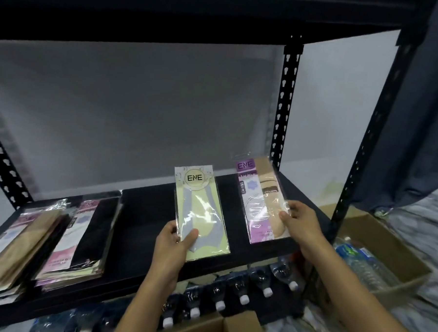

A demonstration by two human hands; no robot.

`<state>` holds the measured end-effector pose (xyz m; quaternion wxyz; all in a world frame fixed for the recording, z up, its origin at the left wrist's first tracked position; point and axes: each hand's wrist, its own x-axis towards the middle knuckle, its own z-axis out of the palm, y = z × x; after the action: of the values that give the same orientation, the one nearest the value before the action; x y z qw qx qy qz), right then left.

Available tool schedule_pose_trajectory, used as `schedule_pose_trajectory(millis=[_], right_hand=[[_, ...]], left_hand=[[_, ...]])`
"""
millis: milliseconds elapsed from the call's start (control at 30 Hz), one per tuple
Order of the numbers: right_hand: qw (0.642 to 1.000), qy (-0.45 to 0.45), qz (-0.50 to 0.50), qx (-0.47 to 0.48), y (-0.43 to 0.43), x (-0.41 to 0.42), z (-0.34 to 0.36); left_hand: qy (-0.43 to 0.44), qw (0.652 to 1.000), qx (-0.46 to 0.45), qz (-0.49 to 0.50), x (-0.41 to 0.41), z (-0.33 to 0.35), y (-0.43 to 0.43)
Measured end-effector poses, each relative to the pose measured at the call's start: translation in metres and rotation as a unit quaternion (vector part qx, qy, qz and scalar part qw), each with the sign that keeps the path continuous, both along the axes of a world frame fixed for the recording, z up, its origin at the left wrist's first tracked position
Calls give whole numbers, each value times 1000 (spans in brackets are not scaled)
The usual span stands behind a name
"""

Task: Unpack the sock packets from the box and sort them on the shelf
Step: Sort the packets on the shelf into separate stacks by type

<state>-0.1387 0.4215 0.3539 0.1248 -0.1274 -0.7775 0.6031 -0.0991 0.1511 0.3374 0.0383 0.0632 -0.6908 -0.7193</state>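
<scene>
My left hand grips the lower left edge of a pale yellow sock packet with a grey sock shape and a round ENE label, held upright above the black shelf. Over the shelf's right end, my right hand holds a purple ENE sock packet with beige socks by its right edge. Two stacks lie on the shelf's left part: a beige and pink stack at the far left, and a stack topped by a black-sock packet beside it.
An open cardboard box sits below between my arms. Shrink-wrapped water bottles with white caps lie under the shelf. Another cardboard box with bottles stands at the right. Black perforated uprights frame the rack; a blue curtain hangs right.
</scene>
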Motion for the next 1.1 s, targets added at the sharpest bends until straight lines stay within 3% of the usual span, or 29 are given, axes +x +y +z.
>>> schedule_pose_trajectory(millis=[367, 633, 1100], right_hand=[[975, -83, -59, 200, 48, -70, -33], [923, -19, -50, 382, 43, -59, -67], [920, -11, -42, 389, 48, -60, -71]], left_hand=[[0, 1000, -18, -2, -13, -10, 5], [-2, 1000, -17, -4, -14, -15, 7], [-27, 1000, 0, 8, -26, -9, 36]])
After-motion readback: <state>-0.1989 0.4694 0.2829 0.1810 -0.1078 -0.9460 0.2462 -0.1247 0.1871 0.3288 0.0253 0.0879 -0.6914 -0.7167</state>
